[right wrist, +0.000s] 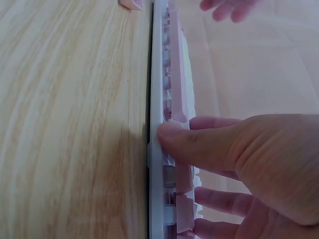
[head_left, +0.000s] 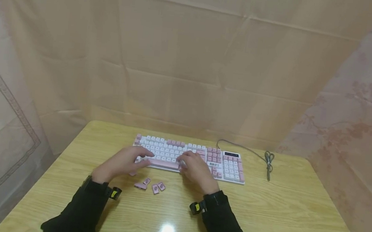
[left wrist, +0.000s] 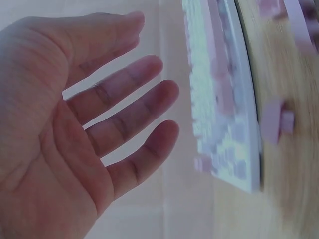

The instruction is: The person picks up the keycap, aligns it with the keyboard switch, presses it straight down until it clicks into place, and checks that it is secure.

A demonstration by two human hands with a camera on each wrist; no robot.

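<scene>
A white and pink keyboard [head_left: 164, 163] lies on the table. My right hand [head_left: 197, 169] is at its front edge, just right of the long pink space bar [right wrist: 178, 74]. There the thumb and index finger pinch a bottom-row keycap, which the thumb mostly hides; the other fingers rest over the keys behind. My left hand [head_left: 122, 162] hovers by the keyboard's left end. In the left wrist view its palm and spread, relaxed fingers [left wrist: 144, 104] hold nothing. Left of the space bar, the bottom row shows bare switch sockets [left wrist: 234, 159] without caps.
Several loose pink keycaps [head_left: 155, 189] lie on the wooden table [head_left: 280, 214] in front of the keyboard, one close to the left wrist. A cable [head_left: 246, 148] runs from the keyboard's back to a tied bundle [head_left: 269, 163] at the right. Beige cloth [head_left: 191, 56] hangs behind.
</scene>
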